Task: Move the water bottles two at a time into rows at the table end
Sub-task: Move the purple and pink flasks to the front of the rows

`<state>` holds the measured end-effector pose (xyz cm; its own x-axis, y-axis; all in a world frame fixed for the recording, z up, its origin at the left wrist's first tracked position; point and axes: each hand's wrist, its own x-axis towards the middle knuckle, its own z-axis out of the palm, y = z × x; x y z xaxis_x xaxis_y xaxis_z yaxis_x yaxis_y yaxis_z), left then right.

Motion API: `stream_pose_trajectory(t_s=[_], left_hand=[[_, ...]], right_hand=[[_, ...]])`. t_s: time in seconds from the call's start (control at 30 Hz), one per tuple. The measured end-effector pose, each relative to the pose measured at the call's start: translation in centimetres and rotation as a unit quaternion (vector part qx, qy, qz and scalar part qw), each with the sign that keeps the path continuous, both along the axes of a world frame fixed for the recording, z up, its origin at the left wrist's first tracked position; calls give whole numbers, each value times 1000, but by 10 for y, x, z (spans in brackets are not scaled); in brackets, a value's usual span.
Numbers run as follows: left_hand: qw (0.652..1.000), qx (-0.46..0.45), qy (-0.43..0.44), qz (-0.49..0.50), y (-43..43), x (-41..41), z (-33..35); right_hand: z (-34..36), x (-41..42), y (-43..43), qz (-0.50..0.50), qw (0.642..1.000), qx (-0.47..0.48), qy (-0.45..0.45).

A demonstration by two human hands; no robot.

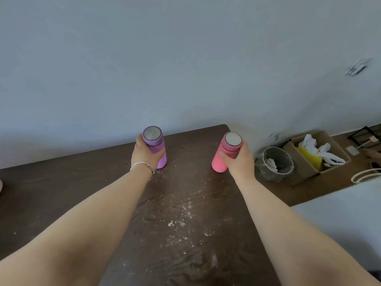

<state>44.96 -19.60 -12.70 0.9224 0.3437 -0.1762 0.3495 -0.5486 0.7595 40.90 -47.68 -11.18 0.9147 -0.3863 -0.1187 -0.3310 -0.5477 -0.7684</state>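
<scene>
A view from above and behind two bare arms reaching forward over a dark wood-grain counter (185, 203) toward its far end, where it meets a pale wall.

The left hand (145, 154), with a thin bracelet (143, 167) at the wrist, is wrapped around a purple bottle (155, 146). The right hand (240, 161) is wrapped around a pink bottle (225, 153). On each hand the fingers are closed around the bottle's body, the thumb across the near side, leaving the silver cap tops showing. Both bottles are upright and well apart, side by side near the far edge. The purple one seems to rest on the counter; the pink one tilts slightly, and whether its base is down or just above the surface is hard to tell.

Holding one bottle per hand fits the two-at-a-time task, and the side-by-side spacing looks like the start of a row at this end. No other bottles appear here, so this is likely the first pair.

White specks and smears dust the counter's middle. On the floor to the right sit a lined bin (277, 163) and a cardboard box (317, 155) of crumpled rubbish.
</scene>
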Motion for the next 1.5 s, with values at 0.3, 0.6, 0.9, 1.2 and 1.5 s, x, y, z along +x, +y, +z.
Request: stream_pose_trajectory(t_s=[0.3, 0.6, 0.9, 1.2, 1.5], left_hand=[[999, 35, -12, -4, 1, -3, -7], [998, 49, -14, -45, 24, -30, 21], [996, 42, -22, -79, 76, -95, 57], [994, 27, -21, -100, 122, -170, 67], [995, 23, -40, -86, 134, -239, 74]], right_hand=[[-7, 1, 2, -8, 1000, 14, -24], [25, -17, 24, -19, 998, 16, -55], [68, -80, 80, -22, 996, 7, -90], [90, -176, 138, -33, 996, -3, -84], [91, -254, 154, -2, 999, -12, -49]])
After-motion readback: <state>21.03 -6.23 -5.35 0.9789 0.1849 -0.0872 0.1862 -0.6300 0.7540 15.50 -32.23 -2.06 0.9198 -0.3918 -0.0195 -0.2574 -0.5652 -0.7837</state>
